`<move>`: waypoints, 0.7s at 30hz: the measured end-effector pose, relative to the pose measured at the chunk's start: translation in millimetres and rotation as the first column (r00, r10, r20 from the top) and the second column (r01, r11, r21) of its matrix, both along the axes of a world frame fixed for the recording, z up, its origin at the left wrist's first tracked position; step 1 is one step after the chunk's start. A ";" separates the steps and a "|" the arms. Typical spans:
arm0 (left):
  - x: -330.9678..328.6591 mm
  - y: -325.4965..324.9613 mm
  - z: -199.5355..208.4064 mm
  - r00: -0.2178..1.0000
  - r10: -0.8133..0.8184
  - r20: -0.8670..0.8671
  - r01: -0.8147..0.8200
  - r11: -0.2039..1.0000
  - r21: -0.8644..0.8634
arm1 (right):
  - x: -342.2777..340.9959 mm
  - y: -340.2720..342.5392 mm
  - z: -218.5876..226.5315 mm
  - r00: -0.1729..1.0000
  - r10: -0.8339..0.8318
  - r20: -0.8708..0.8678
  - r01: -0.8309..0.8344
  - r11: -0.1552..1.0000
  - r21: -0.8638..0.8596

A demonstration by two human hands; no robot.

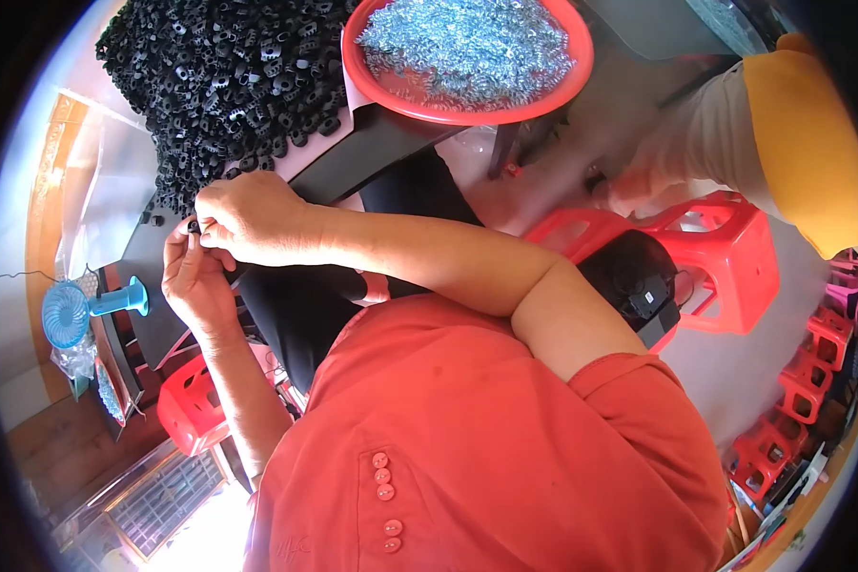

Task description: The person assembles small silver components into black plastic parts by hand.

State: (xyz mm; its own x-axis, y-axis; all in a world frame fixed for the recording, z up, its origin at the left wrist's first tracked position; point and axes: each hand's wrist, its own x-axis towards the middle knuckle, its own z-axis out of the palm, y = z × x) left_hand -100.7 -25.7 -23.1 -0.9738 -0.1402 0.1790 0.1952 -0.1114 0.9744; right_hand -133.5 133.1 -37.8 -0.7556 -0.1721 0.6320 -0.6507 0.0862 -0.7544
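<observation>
A small black plastic piece (194, 227) sits between the thumb and fingers of my left hand (198, 284), near the table's edge. My right hand (251, 219) bends in over it from the right, its fingers closed in a pinch right beside the piece. What those fingertips hold, if anything, is hidden by the hand. Just beyond both hands spreads a large heap of similar black plastic pieces (243, 81). Right of the heap stands a red basin (583, 57) full of small shiny metal springs (467, 48).
A small blue fan (67, 313) stands at the left. Red plastic stools (734, 257) are at the right, one with a black bag (629, 276) on it; more stools (763, 453) line the far right. Another person in yellow (801, 143) is at the upper right.
</observation>
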 end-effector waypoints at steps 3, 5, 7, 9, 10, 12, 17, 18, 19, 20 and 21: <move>0.3 3.4 1.7 1.000 -0.008 0.011 0.008 1.000 0.018 | -0.8 0.1 0.0 1.000 -0.014 -0.002 0.014 1.000 -0.001; 0.1 5.2 2.0 1.000 0.027 0.008 -0.027 1.000 0.006 | -0.7 2.6 1.4 1.000 0.009 0.000 -0.010 1.000 0.020; -0.2 6.3 3.5 1.000 0.019 0.006 -0.019 1.000 0.004 | -1.4 3.0 1.8 1.000 0.011 -0.001 -0.010 1.000 0.024; 0.2 6.1 3.7 1.000 0.009 0.000 -0.009 1.000 0.008 | -1.2 3.1 2.6 1.000 0.006 -0.005 -0.006 1.000 0.022; -0.7 5.0 3.2 1.000 -0.001 0.008 0.001 1.000 0.007 | -1.6 3.6 2.5 1.000 0.000 -0.013 0.001 1.000 0.024; -1.8 1.6 0.0 0.999 -0.034 0.011 0.033 0.999 0.025 | -1.3 0.0 0.3 1.000 -0.018 -0.014 0.018 1.000 0.011; 1.0 -1.7 -2.1 1.000 0.007 0.007 -0.008 0.999 0.046 | 1.6 -0.9 3.3 0.997 0.043 0.068 -0.043 0.999 0.000; -0.4 -1.2 -3.4 1.000 -0.009 0.000 0.009 0.999 0.036 | 0.2 0.1 2.1 0.996 0.047 0.069 -0.048 0.999 0.001; 0.1 -1.8 -2.1 1.000 -0.023 -0.003 0.023 1.000 0.021 | 0.2 -0.2 2.4 0.999 0.019 0.041 -0.019 1.000 0.009; 1.0 3.7 0.8 1.000 -0.028 -0.011 0.029 0.997 0.069 | 0.6 -0.4 2.2 0.999 0.016 0.036 -0.017 1.000 0.015; 1.7 2.2 0.6 0.999 -0.030 -0.016 0.031 0.997 0.075 | 1.3 -0.3 1.7 0.999 0.011 0.032 -0.012 1.000 0.021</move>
